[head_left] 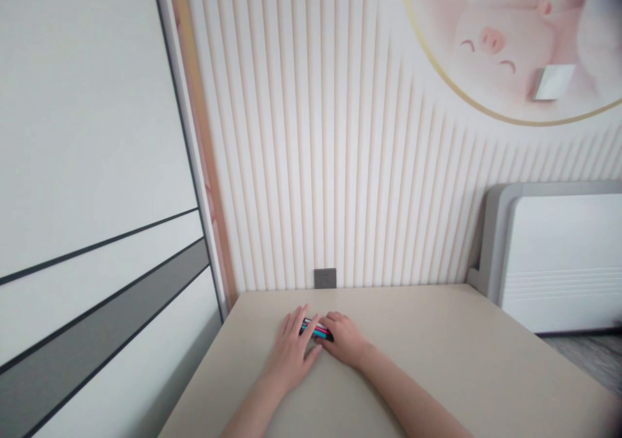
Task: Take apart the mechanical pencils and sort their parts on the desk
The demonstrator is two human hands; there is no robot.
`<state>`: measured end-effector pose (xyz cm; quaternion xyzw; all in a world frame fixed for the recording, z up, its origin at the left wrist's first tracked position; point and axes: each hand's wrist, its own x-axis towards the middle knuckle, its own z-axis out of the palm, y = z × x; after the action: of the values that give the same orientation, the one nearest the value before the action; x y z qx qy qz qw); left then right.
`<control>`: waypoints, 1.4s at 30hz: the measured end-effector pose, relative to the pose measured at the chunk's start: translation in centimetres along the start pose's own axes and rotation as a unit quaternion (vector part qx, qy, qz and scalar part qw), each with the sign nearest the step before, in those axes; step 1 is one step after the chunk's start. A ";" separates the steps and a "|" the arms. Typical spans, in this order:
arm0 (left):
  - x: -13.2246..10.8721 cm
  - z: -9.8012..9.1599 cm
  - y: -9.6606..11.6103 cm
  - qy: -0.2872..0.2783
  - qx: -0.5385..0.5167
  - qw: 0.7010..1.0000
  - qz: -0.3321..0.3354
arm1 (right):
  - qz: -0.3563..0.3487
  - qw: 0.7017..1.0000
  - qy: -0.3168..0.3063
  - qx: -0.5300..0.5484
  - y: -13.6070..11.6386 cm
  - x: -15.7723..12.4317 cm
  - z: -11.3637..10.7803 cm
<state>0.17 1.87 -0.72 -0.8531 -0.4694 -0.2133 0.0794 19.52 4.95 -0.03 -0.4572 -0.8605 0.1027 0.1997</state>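
Observation:
A small bundle of thin coloured sticks that look like pens [319, 332], in blue, red, white and black, lies on the beige table [413, 354]. My left hand [293, 347] rests over its left end, fingers stretched out and spread, the forefinger crossing the bundle. At the right end, my right hand [344, 337] is closed with its fingers curled round the pens. Part of the bundle is hidden under both hands, so I cannot tell how many pens it holds.
A dark wall socket [325, 278] sits just behind the table's back edge on the ribbed white wall [311, 133]. To the left stands a white cabinet [92, 127] with grey stripes. A white and grey headboard-like panel [564, 256] is at the right.

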 end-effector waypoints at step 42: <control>3.4 3.5 -1.0 -0.054 -0.125 0.990 0.045 | -0.054 0.998 -0.006 -0.017 4.2 -3.0 -0.6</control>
<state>1.92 6.18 -2.48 -0.8869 -0.4038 -0.2199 -0.0442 24.45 4.83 -1.71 -0.4131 -0.8866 0.0802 0.1920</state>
